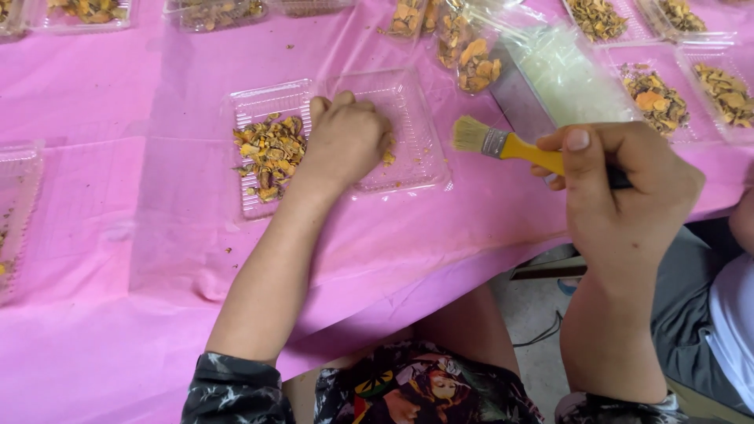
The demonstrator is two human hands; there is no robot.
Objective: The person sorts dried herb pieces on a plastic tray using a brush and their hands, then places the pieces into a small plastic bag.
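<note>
A clear plastic clamshell tray (408,169) lies open on the pink table cover. Its left half holds a heap of dried yellow-brown pieces (271,153). My left hand (345,137) rests over the hinge and the right half, fingers curled, with a few pieces under it. Whether it grips any I cannot tell. My right hand (620,192) is closed on the yellow handle of a small paintbrush (503,145). The brush's pale bristles point left and hover just right of the tray.
More clear trays of dried pieces line the back edge (656,98) and the left edge (16,204). A clear bag of pieces (471,55) and a stack of clear plastic sheets (569,74) lie behind the brush. Another person's grey-clad leg (687,314) is at the right.
</note>
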